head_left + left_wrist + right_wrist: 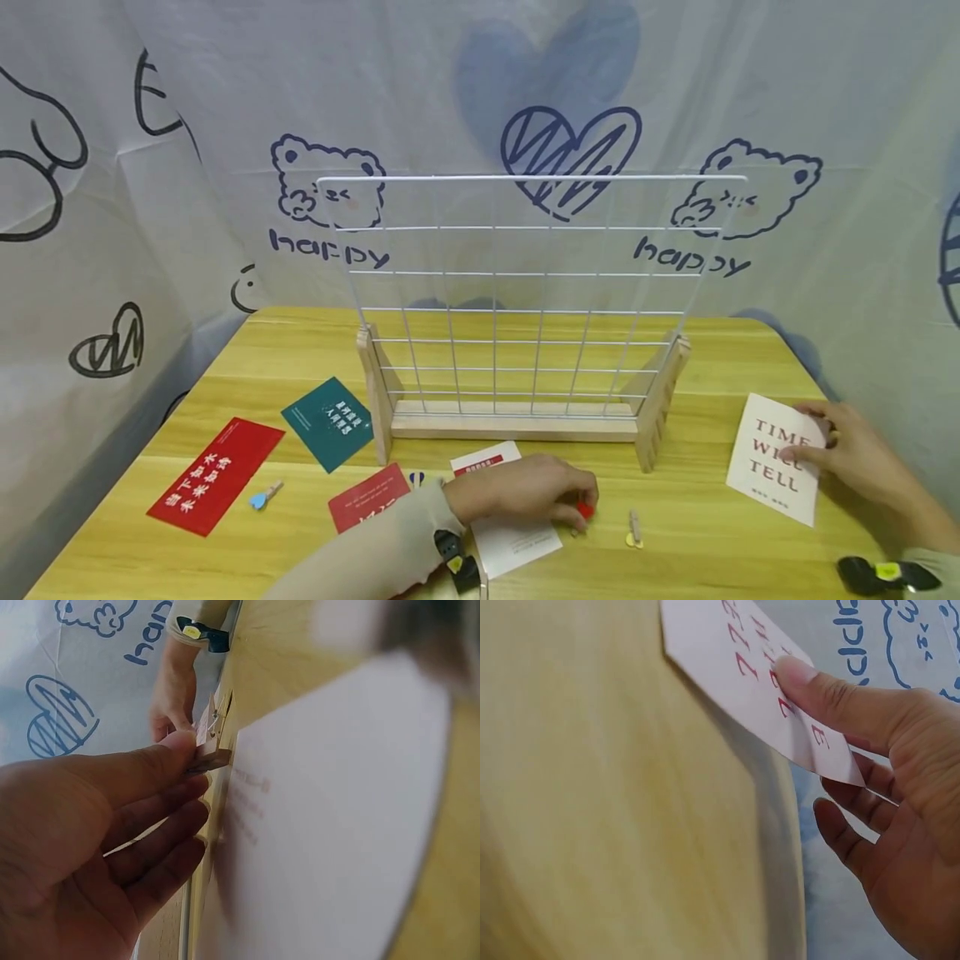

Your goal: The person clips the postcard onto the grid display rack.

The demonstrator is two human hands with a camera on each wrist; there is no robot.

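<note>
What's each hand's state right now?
Left hand: pinching a small wooden clip.
Right hand: holding the "TIME WILL TELL" card.

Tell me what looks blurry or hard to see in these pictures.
Head view: the TIME WILL TELL card reads clearly, though the white grid partly fades into the pale curtain; left wrist view: print on the near white card is blurred, and a dark shape at top right is too blurred to identify; right wrist view: the table grain looks soft.
</note>
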